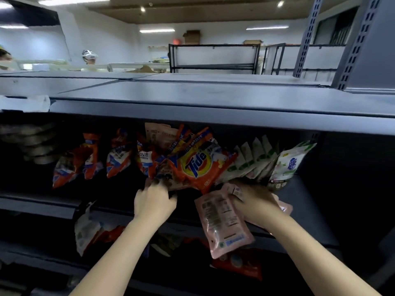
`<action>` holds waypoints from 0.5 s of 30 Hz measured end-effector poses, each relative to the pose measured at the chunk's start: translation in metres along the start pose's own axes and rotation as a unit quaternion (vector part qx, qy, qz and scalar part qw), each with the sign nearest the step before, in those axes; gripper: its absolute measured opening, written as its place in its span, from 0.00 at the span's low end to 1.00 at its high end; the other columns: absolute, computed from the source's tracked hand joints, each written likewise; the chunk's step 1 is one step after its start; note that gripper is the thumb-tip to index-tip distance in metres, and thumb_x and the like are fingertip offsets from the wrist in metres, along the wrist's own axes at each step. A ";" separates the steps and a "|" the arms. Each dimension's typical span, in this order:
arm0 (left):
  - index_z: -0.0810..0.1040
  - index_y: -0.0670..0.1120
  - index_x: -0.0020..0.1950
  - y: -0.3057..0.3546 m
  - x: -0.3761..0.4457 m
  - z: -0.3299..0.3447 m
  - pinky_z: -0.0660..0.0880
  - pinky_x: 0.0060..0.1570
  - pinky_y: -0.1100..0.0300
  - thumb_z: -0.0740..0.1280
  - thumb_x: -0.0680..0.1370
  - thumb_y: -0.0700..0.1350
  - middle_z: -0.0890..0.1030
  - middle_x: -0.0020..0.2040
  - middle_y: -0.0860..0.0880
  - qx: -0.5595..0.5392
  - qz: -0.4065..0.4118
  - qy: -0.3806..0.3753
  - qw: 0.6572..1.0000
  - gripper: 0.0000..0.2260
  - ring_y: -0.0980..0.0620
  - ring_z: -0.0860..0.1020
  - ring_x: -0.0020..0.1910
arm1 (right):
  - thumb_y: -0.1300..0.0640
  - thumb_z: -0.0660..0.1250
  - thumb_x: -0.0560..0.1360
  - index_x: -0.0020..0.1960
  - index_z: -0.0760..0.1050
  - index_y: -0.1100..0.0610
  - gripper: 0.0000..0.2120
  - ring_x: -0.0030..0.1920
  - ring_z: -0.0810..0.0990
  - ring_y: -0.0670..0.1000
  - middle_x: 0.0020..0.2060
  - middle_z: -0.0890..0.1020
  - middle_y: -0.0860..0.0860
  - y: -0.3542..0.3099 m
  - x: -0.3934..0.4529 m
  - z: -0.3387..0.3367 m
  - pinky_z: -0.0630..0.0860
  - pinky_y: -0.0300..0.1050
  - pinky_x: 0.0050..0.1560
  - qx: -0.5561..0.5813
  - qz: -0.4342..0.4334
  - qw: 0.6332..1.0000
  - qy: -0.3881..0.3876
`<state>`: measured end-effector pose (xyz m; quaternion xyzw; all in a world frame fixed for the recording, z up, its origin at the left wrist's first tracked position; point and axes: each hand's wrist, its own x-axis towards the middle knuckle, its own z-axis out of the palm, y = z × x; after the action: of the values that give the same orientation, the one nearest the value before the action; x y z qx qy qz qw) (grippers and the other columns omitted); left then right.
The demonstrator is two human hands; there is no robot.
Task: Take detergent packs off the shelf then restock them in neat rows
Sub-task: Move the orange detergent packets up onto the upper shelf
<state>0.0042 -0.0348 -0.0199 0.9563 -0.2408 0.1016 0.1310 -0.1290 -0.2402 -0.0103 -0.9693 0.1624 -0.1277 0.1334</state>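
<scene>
The orange Tide pack [197,162] is leaning out over the front edge of the shelf [310,201], propped against the other orange packs [119,155] and the row of green and white packs [256,161], so a careless tug is likely sending several sliding off together. The left hand [155,200] is reaching in under that orange pile, fingers curled at its lower edge; whether it is actually gripping a pack I cannot tell. The right hand [252,202] is closing around a pink pack [222,223], which is hanging down in front of the shelf and risking slipping from a loose hold.
</scene>
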 end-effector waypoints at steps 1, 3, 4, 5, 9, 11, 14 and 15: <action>0.72 0.46 0.60 -0.010 0.010 0.004 0.71 0.52 0.55 0.59 0.78 0.53 0.78 0.55 0.46 -0.018 -0.011 -0.012 1.000 0.15 0.45 0.76 0.54 | 0.47 0.60 0.78 0.69 0.68 0.47 0.20 0.64 0.72 0.51 0.65 0.73 0.47 -0.007 0.008 0.006 0.70 0.43 0.60 0.009 0.007 1.000 -0.002; 0.70 0.49 0.66 -0.030 0.036 0.013 0.71 0.53 0.55 0.58 0.79 0.56 0.77 0.60 0.46 -0.047 -0.033 -0.034 0.998 0.19 0.44 0.76 0.57 | 0.47 0.61 0.78 0.68 0.68 0.47 0.19 0.64 0.72 0.51 0.66 0.73 0.48 -0.018 0.024 0.022 0.69 0.43 0.60 0.019 0.012 1.000 -0.001; 0.66 0.51 0.70 -0.039 0.048 0.020 0.72 0.54 0.55 0.57 0.79 0.59 0.75 0.64 0.46 -0.054 -0.047 -0.050 0.996 0.22 0.44 0.75 0.59 | 0.46 0.61 0.78 0.69 0.68 0.48 0.20 0.64 0.71 0.50 0.67 0.72 0.48 -0.023 0.033 0.029 0.69 0.43 0.60 0.020 0.014 1.000 0.001; 0.62 0.51 0.73 -0.048 0.059 0.026 0.72 0.56 0.54 0.55 0.79 0.61 0.73 0.66 0.46 -0.071 -0.055 -0.060 0.994 0.25 0.43 0.74 0.61 | 0.46 0.61 0.78 0.70 0.67 0.49 0.22 0.65 0.70 0.51 0.68 0.71 0.48 -0.028 0.041 0.036 0.68 0.43 0.61 0.018 0.017 1.000 0.006; 0.58 0.47 0.75 -0.066 0.100 0.042 0.69 0.63 0.47 0.55 0.80 0.59 0.67 0.71 0.41 -0.200 -0.075 -0.050 0.976 0.27 0.39 0.69 0.67 | 0.46 0.60 0.79 0.73 0.64 0.54 0.25 0.69 0.67 0.53 0.71 0.68 0.52 -0.048 0.074 0.059 0.67 0.45 0.65 -0.005 0.026 1.000 0.011; 0.60 0.42 0.74 -0.071 0.114 0.046 0.68 0.63 0.50 0.57 0.81 0.51 0.67 0.70 0.39 -0.240 -0.095 -0.061 0.964 0.24 0.39 0.68 0.67 | 0.48 0.60 0.80 0.74 0.61 0.55 0.26 0.71 0.65 0.53 0.72 0.65 0.52 -0.054 0.088 0.071 0.64 0.45 0.68 -0.016 0.028 0.999 0.020; 0.62 0.41 0.71 -0.080 0.137 0.058 0.71 0.56 0.51 0.63 0.78 0.51 0.71 0.66 0.38 -0.313 -0.141 -0.075 0.936 0.25 0.38 0.72 0.62 | 0.48 0.61 0.79 0.76 0.56 0.58 0.30 0.76 0.55 0.53 0.76 0.58 0.55 -0.055 0.106 0.090 0.55 0.45 0.73 -0.055 0.018 0.998 0.023; 0.61 0.42 0.71 -0.083 0.144 0.064 0.71 0.56 0.50 0.66 0.76 0.54 0.72 0.65 0.39 -0.348 -0.150 -0.076 0.922 0.29 0.38 0.73 0.61 | 0.48 0.62 0.78 0.77 0.54 0.57 0.32 0.77 0.51 0.53 0.76 0.55 0.55 -0.055 0.112 0.097 0.52 0.46 0.75 -0.070 0.019 0.997 0.019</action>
<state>0.1775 -0.0459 -0.0596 0.8801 -0.1241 -0.0826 0.4507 0.0165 -0.2083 -0.0610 -0.9704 0.1915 -0.1322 0.0648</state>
